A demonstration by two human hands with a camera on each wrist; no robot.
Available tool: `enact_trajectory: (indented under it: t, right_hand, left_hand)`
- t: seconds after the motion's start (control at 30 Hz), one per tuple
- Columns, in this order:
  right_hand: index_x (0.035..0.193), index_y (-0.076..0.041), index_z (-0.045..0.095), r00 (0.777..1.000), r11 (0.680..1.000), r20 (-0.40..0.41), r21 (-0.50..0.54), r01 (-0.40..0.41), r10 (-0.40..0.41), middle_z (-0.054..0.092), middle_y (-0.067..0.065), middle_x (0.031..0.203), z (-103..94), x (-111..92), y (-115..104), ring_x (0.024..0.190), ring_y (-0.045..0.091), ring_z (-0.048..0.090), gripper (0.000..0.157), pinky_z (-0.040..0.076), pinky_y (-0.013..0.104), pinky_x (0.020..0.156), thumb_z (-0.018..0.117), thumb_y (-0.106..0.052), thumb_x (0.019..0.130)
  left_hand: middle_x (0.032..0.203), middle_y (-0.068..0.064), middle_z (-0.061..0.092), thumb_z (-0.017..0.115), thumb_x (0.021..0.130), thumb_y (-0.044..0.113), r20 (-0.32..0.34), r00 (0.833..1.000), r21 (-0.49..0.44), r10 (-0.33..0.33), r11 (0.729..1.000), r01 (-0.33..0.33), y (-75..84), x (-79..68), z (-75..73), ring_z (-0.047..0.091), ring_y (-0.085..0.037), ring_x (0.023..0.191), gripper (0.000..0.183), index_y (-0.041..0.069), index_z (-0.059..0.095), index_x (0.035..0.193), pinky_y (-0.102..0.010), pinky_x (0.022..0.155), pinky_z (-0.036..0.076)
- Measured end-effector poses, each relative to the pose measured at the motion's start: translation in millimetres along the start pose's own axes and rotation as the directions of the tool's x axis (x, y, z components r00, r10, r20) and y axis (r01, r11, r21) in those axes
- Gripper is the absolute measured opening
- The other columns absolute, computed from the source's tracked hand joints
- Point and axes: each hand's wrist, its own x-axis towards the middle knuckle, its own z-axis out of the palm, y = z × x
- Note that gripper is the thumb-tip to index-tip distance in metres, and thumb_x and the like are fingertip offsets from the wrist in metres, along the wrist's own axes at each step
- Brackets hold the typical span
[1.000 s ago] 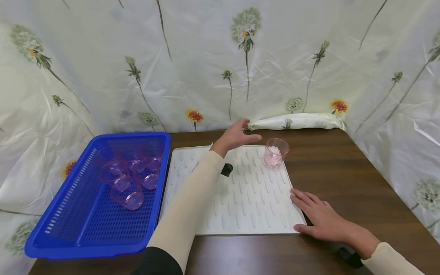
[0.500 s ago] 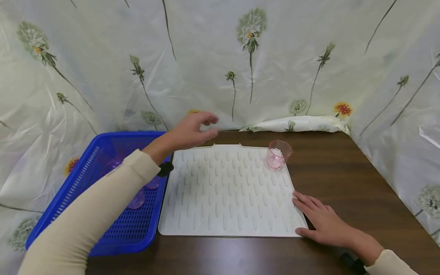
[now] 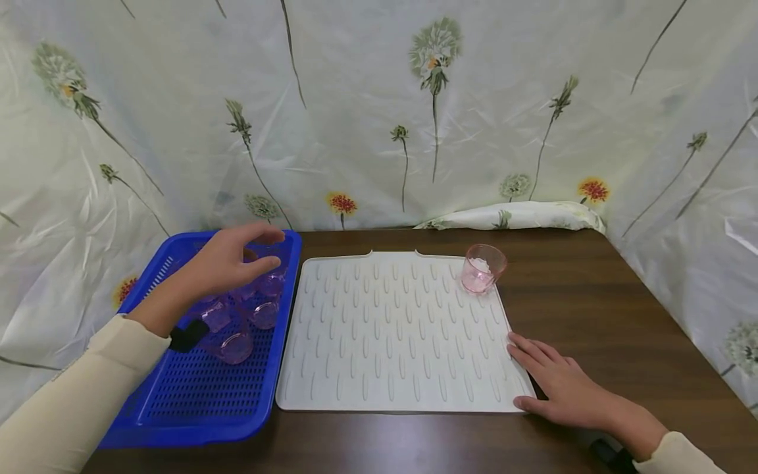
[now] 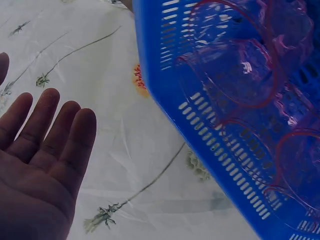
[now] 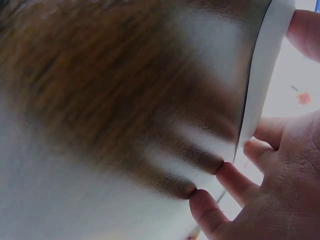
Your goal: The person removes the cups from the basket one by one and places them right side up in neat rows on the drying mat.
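My left hand (image 3: 227, 260) hovers over the back of the blue plastic basket (image 3: 269, 395), fingers loosely bent with nothing between them. Below it, several clear pink glasses (image 3: 237, 347) lie in the basket, partly hidden by the hand and wrist. In the left wrist view, the left hand (image 4: 45, 160) is apart from the glasses (image 4: 235, 75). My right hand (image 3: 565, 385) touches the right edge of the white ridged mat (image 3: 385, 342), its fingertips resting on the edge and the table. One pink glass (image 3: 482, 268) stands at the mat's back right corner.
The dark wooden table (image 3: 592, 283) extends to the right of the mat. A flower-printed sheet (image 3: 355, 118) hangs behind and at the sides, with a rolled fold (image 3: 521, 215) along the table's back edge. The basket stands close beside the mat's left side.
My left hand has moved left, from near the single glass, across the mat to above the basket. The right hand stays at the mat's edge, and the single glass stays in place.
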Motion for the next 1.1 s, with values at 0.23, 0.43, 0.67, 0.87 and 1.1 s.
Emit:
enact_trajectory:
  t: [0.23, 0.43, 0.67, 0.87, 1.1]
  right_hand:
    - [0.149, -0.009, 0.041, 1.0, 1.0, -0.008, 0.003, 0.008, -0.008, 0.032, 0.006, 0.16, -0.2, -1, 1, 0.136, 0.034, 0.038, 0.081, 0.045, 0.061, 0.087, 0.068, -0.054, 0.087]
    - [0.149, -0.009, 0.041, 1.0, 1.0, -0.017, -0.001, 0.012, -0.012, 0.032, 0.006, 0.16, -0.6, -1, 2, 0.135, 0.033, 0.038, 0.082, 0.045, 0.061, 0.085, 0.068, -0.054, 0.087]
    - [0.149, -0.008, 0.043, 0.999, 1.0, -0.037, -0.011, 0.017, -0.018, 0.034, 0.007, 0.159, 0.3, -1, -1, 0.135, 0.032, 0.037, 0.082, 0.045, 0.059, 0.085, 0.069, -0.053, 0.086]
    - [0.149, -0.009, 0.042, 0.999, 1.0, -0.037, -0.026, 0.015, -0.016, 0.033, 0.006, 0.159, 0.7, -1, 0, 0.135, 0.032, 0.038, 0.082, 0.045, 0.058, 0.085, 0.069, -0.054, 0.086]
    - [0.148, -0.009, 0.043, 0.998, 1.0, -0.053, -0.013, 0.018, -0.019, 0.034, 0.007, 0.159, 2.0, -1, 0, 0.135, 0.033, 0.038, 0.081, 0.045, 0.059, 0.085, 0.07, -0.052, 0.086]
  left_hand:
    - [0.136, -0.015, 0.062, 0.066, 0.095, 0.019, -0.012, 1.0, 0.021, -0.011, 1.0, 0.011, -7.2, -15.8, -1.5, 0.06, -0.033, 0.122, 0.044, 0.006, 0.056, 0.136, -0.052, 0.098, 0.052]
    - [0.133, -0.014, 0.064, 0.069, 0.093, 0.02, -0.026, 0.999, 0.047, 0.02, 0.999, -0.019, -13.3, -27.6, -1.5, 0.064, -0.033, 0.115, 0.043, 0.009, 0.059, 0.133, -0.052, 0.094, 0.053]
    - [0.123, -0.009, 0.07, 0.075, 0.087, 0.016, -0.064, 0.995, 0.145, 0.076, 0.987, -0.066, -28.3, -49.9, 9.3, 0.068, -0.027, 0.105, 0.038, 0.011, 0.066, 0.124, -0.045, 0.082, 0.057]
    - [0.119, -0.01, 0.072, 0.076, 0.086, 0.015, -0.048, 0.996, 0.157, 0.073, 0.986, -0.065, -37.9, -63.1, 17.5, 0.069, -0.029, 0.102, 0.039, 0.009, 0.067, 0.123, -0.044, 0.08, 0.058]
    - [0.115, -0.005, 0.073, 0.078, 0.084, 0.015, -0.056, 0.993, 0.186, 0.102, 0.978, -0.09, -46.3, -70.2, 20.6, 0.069, -0.028, 0.103, 0.036, 0.011, 0.069, 0.118, -0.046, 0.082, 0.058]
